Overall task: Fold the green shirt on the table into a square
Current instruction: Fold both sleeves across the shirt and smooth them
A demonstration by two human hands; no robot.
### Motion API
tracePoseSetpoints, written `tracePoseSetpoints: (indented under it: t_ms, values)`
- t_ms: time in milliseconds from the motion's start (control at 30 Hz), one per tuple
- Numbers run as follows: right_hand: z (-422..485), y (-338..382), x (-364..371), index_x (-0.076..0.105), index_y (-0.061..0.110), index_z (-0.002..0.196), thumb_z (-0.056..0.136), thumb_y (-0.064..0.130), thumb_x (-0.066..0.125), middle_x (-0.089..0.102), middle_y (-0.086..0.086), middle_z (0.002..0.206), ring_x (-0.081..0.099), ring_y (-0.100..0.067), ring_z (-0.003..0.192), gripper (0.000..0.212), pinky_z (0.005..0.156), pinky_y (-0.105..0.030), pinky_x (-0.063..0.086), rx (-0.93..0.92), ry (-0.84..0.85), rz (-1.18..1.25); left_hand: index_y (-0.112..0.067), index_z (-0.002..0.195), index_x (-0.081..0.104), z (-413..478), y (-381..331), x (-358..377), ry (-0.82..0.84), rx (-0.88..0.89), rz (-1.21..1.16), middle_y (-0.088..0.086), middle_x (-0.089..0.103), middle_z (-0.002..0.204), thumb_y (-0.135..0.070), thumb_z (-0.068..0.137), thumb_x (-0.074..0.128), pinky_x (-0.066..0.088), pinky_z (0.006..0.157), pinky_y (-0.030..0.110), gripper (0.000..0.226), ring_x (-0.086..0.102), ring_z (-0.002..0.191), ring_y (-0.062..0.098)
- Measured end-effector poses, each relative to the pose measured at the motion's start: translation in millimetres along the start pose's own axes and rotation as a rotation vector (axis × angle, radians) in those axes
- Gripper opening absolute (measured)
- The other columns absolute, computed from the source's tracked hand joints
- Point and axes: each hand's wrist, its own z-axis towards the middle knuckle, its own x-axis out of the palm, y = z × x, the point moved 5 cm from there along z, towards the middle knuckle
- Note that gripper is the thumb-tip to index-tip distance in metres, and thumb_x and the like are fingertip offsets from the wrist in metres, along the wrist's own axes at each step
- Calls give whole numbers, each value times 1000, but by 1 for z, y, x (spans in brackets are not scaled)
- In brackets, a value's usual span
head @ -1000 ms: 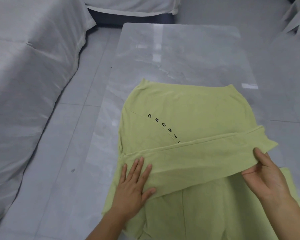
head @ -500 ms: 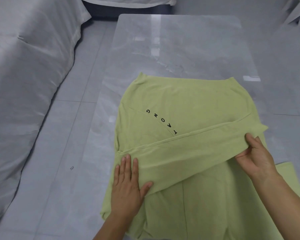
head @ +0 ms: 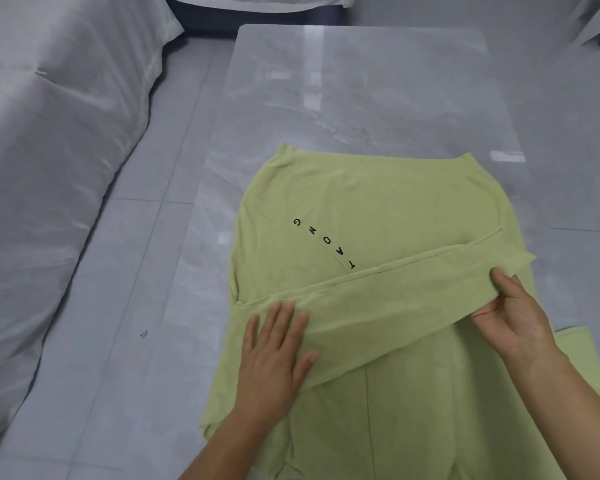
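The light green shirt [head: 368,202] lies spread on the glossy grey table [head: 361,81], black letters running slantwise across it. A sleeve [head: 388,299] is folded across the body as a slanted band from lower left to upper right. My left hand [head: 274,355] rests flat on the band's left end, fingers spread. My right hand [head: 513,317] pinches the band's right end near the cuff, thumb on top and fingers beneath, lifting that edge slightly. The shirt's near part runs out of view at the bottom.
A white-draped sofa [head: 49,168] fills the left side, with a strip of grey tiled floor [head: 136,306] between it and the table. More white-covered furniture [head: 257,0] stands beyond the far table edge.
My right hand has drawn the sleeve's cuff end inward and up over the shirt body. My left hand has slid slightly along the band, staying flat on it.
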Motion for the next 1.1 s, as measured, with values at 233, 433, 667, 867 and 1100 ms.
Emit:
tracePoseSetpoints:
  t_ms: [233,433,667,867,1100]
  values:
    - [3,-2,-6,57,20,117,13,19,93,68,2,113,64,-14,105,110,80,-35,56,10,31,-2,-31,146,18,12,10,24,68,64,156,-7,2,158,-61,94,13,8,112,52,60,12,143,22]
    - [0,0,-3,60,20,106,13,18,93,72,2,105,66,-14,102,98,77,-33,57,4,44,15,-30,145,20,14,9,24,83,66,185,-7,5,157,-62,93,12,7,112,52,62,15,142,24]
    - [1,2,11,60,21,109,28,17,88,70,2,110,64,-14,106,86,83,-36,55,1,100,21,-25,145,23,7,21,19,87,29,201,0,21,153,-62,93,12,9,112,52,65,19,141,21]
    - [12,-3,-1,71,23,95,17,17,91,69,2,113,64,-14,106,80,84,-38,54,-13,38,36,-24,146,19,6,21,22,58,0,213,-5,3,157,-62,93,12,8,113,52,66,11,143,20]
    - [14,-3,3,66,23,99,17,17,91,66,2,117,64,-14,105,85,82,-38,55,3,23,23,-21,142,32,11,23,16,61,-17,188,3,35,149,-60,94,11,11,111,46,65,18,140,15]
